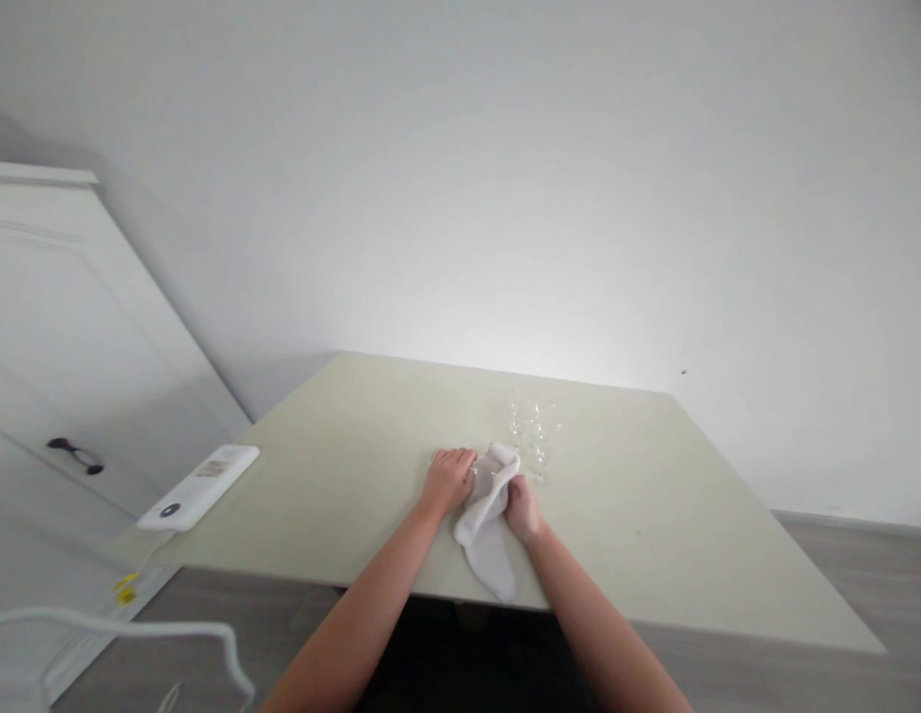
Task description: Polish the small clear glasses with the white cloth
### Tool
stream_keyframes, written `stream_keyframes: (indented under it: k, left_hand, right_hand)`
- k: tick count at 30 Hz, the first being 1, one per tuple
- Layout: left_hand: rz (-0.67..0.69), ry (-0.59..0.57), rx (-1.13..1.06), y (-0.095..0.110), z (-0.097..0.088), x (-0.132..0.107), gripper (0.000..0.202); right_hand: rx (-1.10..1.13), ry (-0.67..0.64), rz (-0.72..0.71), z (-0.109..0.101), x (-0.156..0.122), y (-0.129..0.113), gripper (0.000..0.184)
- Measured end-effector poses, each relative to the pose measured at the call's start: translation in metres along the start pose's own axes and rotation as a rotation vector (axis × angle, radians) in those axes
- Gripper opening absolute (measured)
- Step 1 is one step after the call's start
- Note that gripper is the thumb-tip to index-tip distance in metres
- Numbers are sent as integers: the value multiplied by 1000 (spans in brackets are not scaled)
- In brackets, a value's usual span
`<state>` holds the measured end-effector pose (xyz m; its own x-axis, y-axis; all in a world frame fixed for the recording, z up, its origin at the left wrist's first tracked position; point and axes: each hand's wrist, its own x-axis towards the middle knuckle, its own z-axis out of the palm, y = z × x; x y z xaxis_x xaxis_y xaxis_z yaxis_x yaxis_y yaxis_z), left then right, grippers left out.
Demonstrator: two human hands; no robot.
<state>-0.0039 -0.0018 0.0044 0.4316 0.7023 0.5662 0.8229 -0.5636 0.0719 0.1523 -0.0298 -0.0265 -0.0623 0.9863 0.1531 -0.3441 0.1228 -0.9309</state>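
Left hand grips what looks like a clear glass, apparently steadying it | right hand clasps white cloth bunched against it, seemingly for contact | both near pale table's front edge, within easy reach | clear glassware beyond

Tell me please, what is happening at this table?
Someone at a pale table holds what looks like a clear glass in the left grip, while the right grip holds a white cloth that partly covers it. The cloth trails toward the table's near edge. More clear glasses are grouped just beyond the right grip.
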Motion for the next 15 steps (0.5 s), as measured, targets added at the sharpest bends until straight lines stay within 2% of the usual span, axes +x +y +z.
stream_keyframes:
  k: [3,7,10,12,15]
  left_hand:
    - [60,-18,13,0,-1,0,14]
    - [128,3,16,3,-3,0,11]
    - [252,53,25,7,-7,-2,9]
    - [326,103,44,8,-10,-4,12]
    - [369,144,67,9,-12,-6,14]
  right_hand:
    - [11,-32,22,1,-3,-3,40]
    - [-133,-25,21,-2,-6,-6,56]
    - [-204,-108,-40,-5,-7,-9,62]
    - [-258,-171,-89,-5,-8,-12,58]
    - [-363,-179,-153,-3,-7,-14,37]
